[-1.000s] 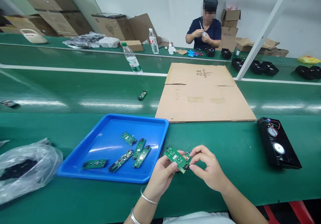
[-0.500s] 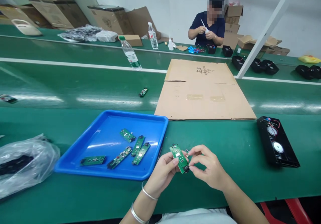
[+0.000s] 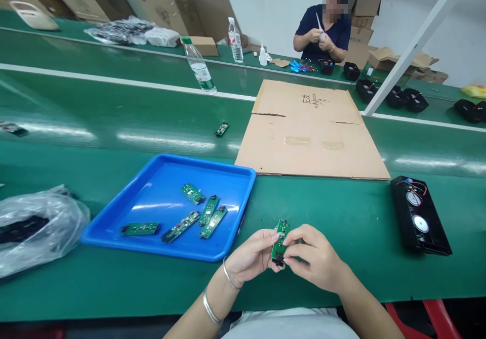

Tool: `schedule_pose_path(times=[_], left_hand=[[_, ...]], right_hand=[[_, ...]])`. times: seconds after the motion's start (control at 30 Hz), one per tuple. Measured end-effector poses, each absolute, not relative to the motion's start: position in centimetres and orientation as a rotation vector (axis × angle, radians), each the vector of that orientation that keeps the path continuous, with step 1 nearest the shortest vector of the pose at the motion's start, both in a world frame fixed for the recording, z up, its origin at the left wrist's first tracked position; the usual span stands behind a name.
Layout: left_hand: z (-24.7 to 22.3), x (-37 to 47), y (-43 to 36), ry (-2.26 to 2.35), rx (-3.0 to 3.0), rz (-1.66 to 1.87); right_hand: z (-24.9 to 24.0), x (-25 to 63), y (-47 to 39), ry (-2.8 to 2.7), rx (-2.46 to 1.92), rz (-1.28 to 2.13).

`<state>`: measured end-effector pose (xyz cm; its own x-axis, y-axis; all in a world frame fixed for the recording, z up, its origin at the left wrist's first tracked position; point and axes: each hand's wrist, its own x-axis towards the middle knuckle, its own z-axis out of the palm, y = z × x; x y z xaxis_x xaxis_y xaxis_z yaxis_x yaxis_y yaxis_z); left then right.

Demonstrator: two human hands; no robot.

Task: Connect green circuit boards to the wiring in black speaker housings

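Observation:
A narrow green circuit board with a black connector at its near end is held above the green table, in front of my body. My left hand grips its left side, thumb on top. The fingertips of my right hand are closed on the right edge and near end, covering part of it. To the left, a blue tray holds several similar circuit boards lying flat. An open black housing with two round silver parts and thin wires lies to the right.
A flattened cardboard sheet lies ahead, near a single small board. A clear plastic bag sits far left. Beyond stand water bottles, a slanting white post and a seated co-worker holding a white bottle.
The circuit board has turned more upright in view and shifted slightly right. My right fingers have moved onto its edge. The camera view has tilted a little downward.

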<state>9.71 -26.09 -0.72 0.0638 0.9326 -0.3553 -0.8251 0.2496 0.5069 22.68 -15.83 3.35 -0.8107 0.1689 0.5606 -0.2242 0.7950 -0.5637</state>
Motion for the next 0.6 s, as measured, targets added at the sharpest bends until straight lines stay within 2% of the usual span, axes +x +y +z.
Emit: schedule_pose_path(times=[0.37,0.6], left_hand=[[-1.84,10.01,-26.55,0.6,0.143,1.128],[-1.24,10.0,-26.91,0.689,0.243,1.054]], right_hand=[[4.06,23.56,-15.98,-2.407,0.299,0.194],[3.26,23.31,-16.75,-2.399,0.373,0.258]])
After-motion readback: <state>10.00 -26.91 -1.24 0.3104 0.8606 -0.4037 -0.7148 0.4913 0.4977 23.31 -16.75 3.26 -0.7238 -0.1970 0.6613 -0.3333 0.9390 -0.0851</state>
